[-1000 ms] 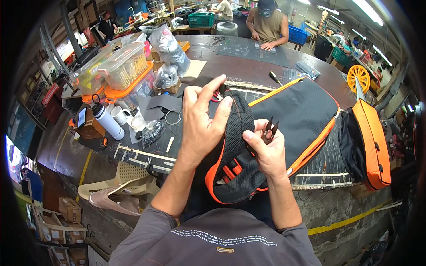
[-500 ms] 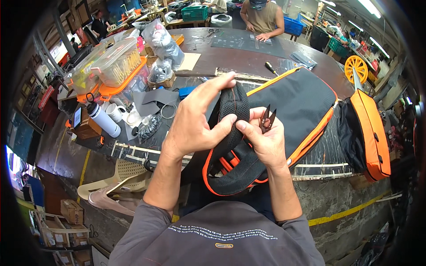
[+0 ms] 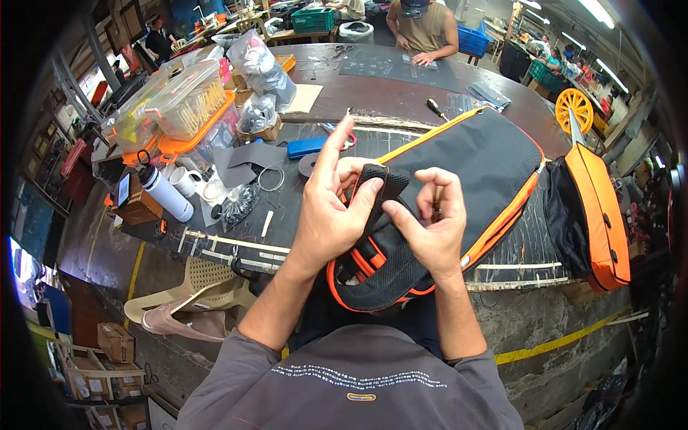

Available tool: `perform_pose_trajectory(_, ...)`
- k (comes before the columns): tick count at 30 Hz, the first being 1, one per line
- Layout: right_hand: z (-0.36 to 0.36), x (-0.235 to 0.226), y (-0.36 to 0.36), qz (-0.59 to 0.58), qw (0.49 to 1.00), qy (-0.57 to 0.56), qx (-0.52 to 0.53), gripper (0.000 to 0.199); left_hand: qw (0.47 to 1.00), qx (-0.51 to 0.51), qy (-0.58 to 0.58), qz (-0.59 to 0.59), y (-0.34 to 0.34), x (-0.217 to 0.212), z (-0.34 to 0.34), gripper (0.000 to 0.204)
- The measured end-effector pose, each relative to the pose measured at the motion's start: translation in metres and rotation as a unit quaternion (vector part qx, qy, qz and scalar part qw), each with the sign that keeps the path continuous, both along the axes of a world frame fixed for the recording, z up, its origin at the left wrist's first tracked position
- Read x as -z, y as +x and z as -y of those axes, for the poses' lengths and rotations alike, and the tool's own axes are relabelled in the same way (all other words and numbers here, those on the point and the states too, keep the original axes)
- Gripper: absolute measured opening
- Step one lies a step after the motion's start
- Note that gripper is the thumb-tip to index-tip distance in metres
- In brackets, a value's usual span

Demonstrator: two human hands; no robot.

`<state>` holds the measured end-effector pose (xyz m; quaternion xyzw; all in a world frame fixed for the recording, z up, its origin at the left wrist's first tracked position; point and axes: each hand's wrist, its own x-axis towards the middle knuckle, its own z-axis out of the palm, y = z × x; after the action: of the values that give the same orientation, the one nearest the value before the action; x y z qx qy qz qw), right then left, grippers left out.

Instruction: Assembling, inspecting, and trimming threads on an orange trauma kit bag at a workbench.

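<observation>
A black and grey bag (image 3: 480,161) with orange zipper edging lies on the table before me. Its padded black mesh strap (image 3: 390,183) is bent up into a fold, and my left hand (image 3: 331,215) pinches that fold between thumb and fingers, the index finger pointing up. Close by on the right, my right hand (image 3: 438,226) has its fingers curled around small dark thread snips (image 3: 436,208), mostly hidden now but plain in the earlier frame. Its thumb tip is beside the strap; whether they touch, I cannot tell. Under the strap, black and orange webbing (image 3: 367,259) shows.
An orange and black bag (image 3: 598,215) stands at the right table end. To the left are a white bottle (image 3: 168,193), mugs (image 3: 185,180), lidded plastic bins (image 3: 190,104) and a blue case (image 3: 306,147). A screwdriver (image 3: 436,109) lies beyond the bag. Another person (image 3: 423,36) works across the table.
My left hand has moved slightly right and down, folding the strap over lower. The right hand has curled inward, so the snips' blades no longer point up in view.
</observation>
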<state>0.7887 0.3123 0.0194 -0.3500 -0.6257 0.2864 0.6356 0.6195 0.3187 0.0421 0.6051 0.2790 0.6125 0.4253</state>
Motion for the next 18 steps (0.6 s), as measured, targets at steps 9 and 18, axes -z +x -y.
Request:
perform_pose_trajectory(9,-0.001,-0.026,0.006,0.166,0.982,0.085,-0.009,0.013,0.965,-0.052,0.121,-0.226,-0.015,-0.001,0.014,0.088)
perform_pose_trajectory(18,0.003,-0.004,-0.009,0.201,0.978,0.047,0.031,0.019,0.956,-0.118,0.049,-0.265,-0.012,0.017,0.034,0.044)
